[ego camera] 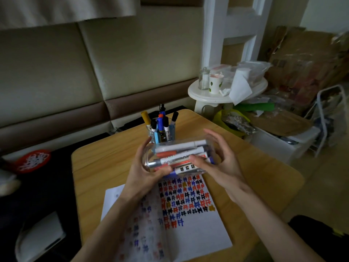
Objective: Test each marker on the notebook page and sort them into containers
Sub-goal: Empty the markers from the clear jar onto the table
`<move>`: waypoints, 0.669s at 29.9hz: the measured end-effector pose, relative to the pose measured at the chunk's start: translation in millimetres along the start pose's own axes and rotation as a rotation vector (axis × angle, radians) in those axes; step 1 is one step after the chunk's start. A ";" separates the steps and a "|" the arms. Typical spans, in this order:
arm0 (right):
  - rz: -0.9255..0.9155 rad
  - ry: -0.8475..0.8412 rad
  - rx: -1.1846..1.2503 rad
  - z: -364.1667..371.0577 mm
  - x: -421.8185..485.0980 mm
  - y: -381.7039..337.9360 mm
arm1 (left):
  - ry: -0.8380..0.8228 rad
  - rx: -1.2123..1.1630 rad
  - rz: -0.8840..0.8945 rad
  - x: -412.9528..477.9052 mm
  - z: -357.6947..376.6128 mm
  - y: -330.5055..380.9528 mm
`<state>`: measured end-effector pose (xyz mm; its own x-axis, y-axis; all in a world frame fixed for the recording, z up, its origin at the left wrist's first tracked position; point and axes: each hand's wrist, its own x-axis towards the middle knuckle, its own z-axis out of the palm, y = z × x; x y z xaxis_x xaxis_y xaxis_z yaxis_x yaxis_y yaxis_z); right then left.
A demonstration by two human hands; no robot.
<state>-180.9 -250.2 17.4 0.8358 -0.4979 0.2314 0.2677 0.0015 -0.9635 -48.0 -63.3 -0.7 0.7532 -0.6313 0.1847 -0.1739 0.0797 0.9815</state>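
A clear jar [151, 157] lies on its side above the open notebook [198, 229], its mouth to the left, with several markers [181, 154] inside. My left hand [145, 169] grips the jar at its mouth end. At the jar's right end my right hand [219, 161] cups it, thumb across its front and fingers spread. The notebook page is covered with rows of black, red and blue marks. Behind the jar a clear blue cup [171, 132] holds several upright markers.
The wooden table [105, 159] has rounded corners; its right edge drops to cluttered floor boxes. A white round stool [207, 93] with cups and bags stands at the back right. A padded bench lies to the left and behind.
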 end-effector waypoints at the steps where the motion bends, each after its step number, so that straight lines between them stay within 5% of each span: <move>1: 0.001 0.001 0.009 -0.4 2.9 1.0 | -0.005 0.004 0.006 2.3 -0.5 -0.8; 20: 0.036 0.019 -0.037 -0.4 20.7 9.7 | -0.095 0.155 -0.001 4.1 -26.1 -26.2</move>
<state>-161.1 -260.8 12.8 0.8349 -0.5149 0.1944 0.2194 -0.0124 -0.9755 -23.8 -47.8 -24.4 0.6911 -0.7022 0.1708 -0.2745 -0.0364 0.9609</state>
